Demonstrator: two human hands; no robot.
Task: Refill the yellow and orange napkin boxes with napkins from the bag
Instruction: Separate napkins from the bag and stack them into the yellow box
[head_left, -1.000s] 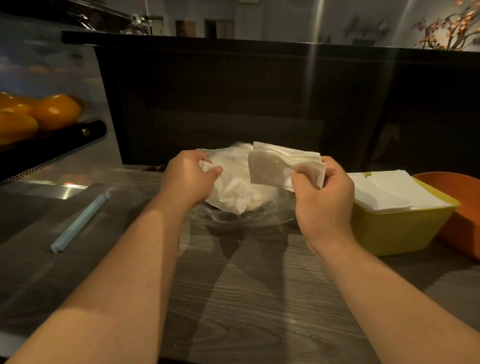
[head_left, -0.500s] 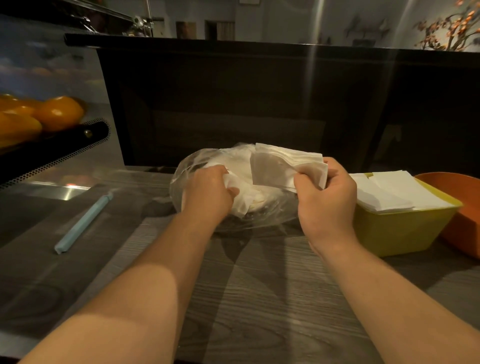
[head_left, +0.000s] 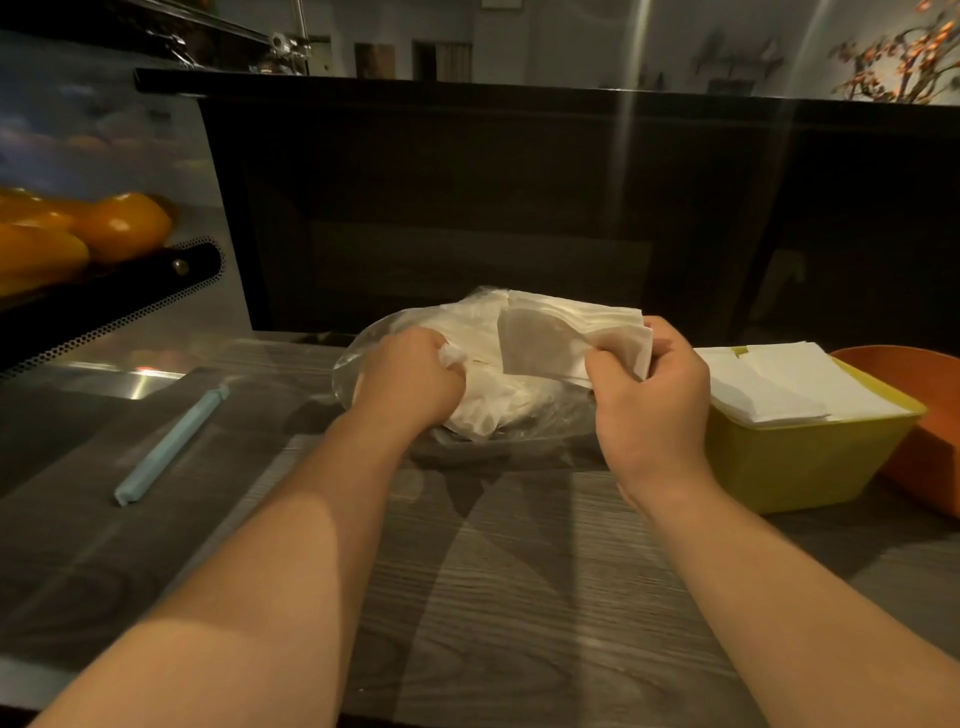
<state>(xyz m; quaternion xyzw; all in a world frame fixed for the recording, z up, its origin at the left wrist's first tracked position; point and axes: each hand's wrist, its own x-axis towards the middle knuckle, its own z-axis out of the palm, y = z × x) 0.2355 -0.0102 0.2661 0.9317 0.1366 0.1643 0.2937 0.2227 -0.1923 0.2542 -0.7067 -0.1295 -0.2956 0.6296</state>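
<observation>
From the camera on my head I look down at a grey wood-grain counter with both bare forearms stretched out over it. My left hand is curled into the clear plastic bag that lies at the back of the counter, and its fingers grip the crumpled napkins there; a white bit pokes out by my thumb. Whether plastic lies between my fingers and the paper I cannot tell. My right hand pinches a napkin stack by its right edge, thumb in front, and holds it up just above the bag.

Just right of that hand stands the yellow box, with flat white napkins heaped above its rim. The orange box touches it on the far right, partly cut off by the frame.

On the left of the counter lies a pale blue stick, set slantwise and well apart from the bag. Beyond it is a shiny steel surface and a dark perforated shelf bearing oranges. A tall dark panel rises behind the counter; over its top edge shows a dim room with a branch of orange berries.
</observation>
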